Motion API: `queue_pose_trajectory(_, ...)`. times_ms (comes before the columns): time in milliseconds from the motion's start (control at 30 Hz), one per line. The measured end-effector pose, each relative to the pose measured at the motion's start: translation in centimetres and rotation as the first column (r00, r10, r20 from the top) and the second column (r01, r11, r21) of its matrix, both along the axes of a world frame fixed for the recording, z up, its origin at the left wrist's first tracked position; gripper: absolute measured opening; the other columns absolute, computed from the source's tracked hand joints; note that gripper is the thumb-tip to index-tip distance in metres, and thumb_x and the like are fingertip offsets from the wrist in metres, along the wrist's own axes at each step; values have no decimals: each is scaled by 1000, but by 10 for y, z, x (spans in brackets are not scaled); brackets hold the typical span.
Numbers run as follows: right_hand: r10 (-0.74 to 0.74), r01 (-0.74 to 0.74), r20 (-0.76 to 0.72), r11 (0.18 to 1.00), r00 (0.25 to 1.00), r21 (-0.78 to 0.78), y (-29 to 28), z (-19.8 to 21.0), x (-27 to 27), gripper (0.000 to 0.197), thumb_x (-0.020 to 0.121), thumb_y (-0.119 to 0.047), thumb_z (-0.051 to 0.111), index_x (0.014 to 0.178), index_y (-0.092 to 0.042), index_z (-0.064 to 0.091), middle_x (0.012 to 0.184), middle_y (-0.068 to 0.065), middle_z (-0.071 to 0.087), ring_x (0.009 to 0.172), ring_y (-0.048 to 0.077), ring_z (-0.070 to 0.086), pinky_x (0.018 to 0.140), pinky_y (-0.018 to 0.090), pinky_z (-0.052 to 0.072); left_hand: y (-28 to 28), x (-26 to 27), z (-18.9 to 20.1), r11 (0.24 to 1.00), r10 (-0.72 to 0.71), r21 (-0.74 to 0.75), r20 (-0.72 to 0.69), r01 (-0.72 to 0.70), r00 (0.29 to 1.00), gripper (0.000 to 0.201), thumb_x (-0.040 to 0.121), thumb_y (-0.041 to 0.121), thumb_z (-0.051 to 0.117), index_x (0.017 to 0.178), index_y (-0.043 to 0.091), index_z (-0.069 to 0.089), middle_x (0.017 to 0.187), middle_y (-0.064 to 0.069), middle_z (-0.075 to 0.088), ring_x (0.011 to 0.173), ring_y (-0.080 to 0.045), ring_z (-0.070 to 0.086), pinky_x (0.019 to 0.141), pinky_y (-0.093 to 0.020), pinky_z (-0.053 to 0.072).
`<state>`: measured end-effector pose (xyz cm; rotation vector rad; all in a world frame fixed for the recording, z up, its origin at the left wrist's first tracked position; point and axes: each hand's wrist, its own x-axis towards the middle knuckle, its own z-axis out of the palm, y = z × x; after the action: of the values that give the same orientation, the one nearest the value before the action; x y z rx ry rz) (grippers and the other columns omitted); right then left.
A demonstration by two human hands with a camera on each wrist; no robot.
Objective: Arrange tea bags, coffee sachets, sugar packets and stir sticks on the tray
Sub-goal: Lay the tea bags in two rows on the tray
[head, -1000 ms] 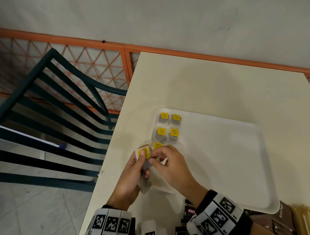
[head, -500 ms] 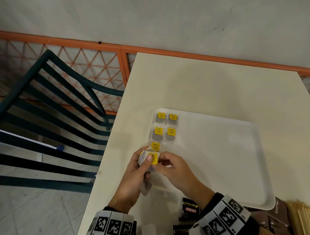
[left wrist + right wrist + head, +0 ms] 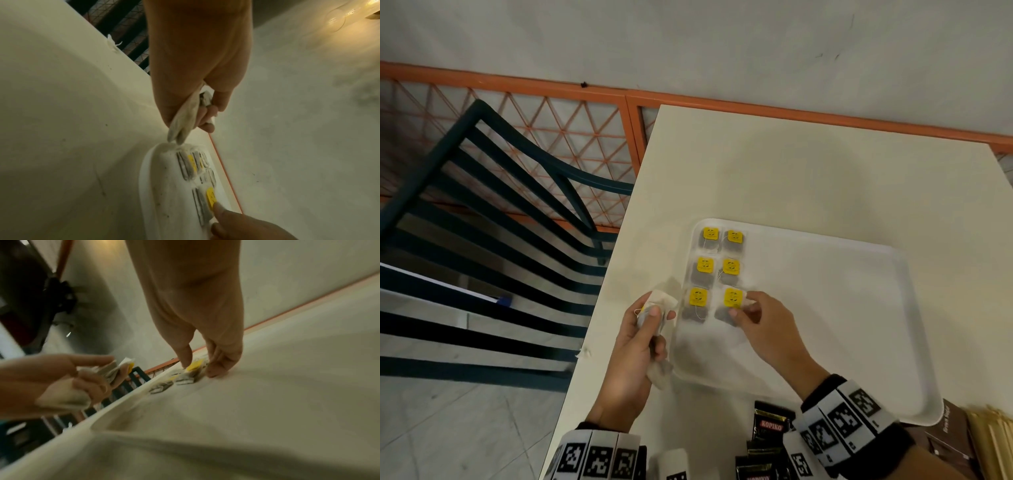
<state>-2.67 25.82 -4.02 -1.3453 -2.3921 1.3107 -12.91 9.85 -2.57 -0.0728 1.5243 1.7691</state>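
Note:
A white tray [image 3: 825, 342] lies on the cream table. Several tea bags with yellow tags sit in two columns at its left end. My right hand [image 3: 739, 313] pinches the nearest right tea bag [image 3: 732, 297] between thumb and fingers, and the bag lies on the tray floor. The right wrist view shows the same pinch by the right hand [image 3: 197, 368] on the tea bag [image 3: 193, 367]. Just outside the tray's left rim, my left hand [image 3: 654, 317] grips a bundle of tea bags [image 3: 662, 301]; the left wrist view shows this bundle [image 3: 183, 123] hanging from the curled fingers.
Black Kopiko coffee sachets [image 3: 770, 428] lie at the table's near edge. Brown sugar packets [image 3: 945, 431] and pale stir sticks [image 3: 993, 442] are at the near right. A dark green chair [image 3: 500, 222] stands past the table's left edge, with an orange railing [image 3: 585, 137] behind.
My right hand took one tea bag from the bundle in the left hand and moved it right onto the tray, beside the nearest left bag. The left hand drew slightly left.

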Motion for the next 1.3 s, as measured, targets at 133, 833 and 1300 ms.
queue_pose_trajectory(133, 171, -162, -6, 945, 985, 286, -5, -1, 8, 35, 83, -12, 62, 117, -9, 53, 104, 7, 50, 92, 23, 50, 85, 33, 45, 0, 1, -1, 1000, -11, -4, 17, 11, 1000, 28, 94, 25, 46, 120, 24, 56, 80, 5, 67, 48, -8, 38, 56, -26, 35)
queue_pose_trajectory(833, 399, -361, -37, 862, 916, 357, -20, -1, -1, 30, 85, -39, 46, 93, -18, 67, 93, -3, 62, 88, 16, 52, 81, 22, 42, 4, 3, -4, 991, -109, 82, 93, 101, 990, 31, 89, 19, 51, 119, 10, 53, 71, -2, 56, 51, -11, 38, 52, -26, 30)
queue_pose_trajectory(1300, 11, -106, -316, 953, 949, -285, -22, 25, -13, 9, 86, -11, 60, 85, -19, 63, 78, -5, 66, 69, 6, 58, 72, 23, 45, 0, 8, 5, 973, -232, 3, 69, 233, 970, 30, 94, 10, 41, 115, 20, 59, 89, -6, 70, 53, -10, 41, 50, -20, 36)
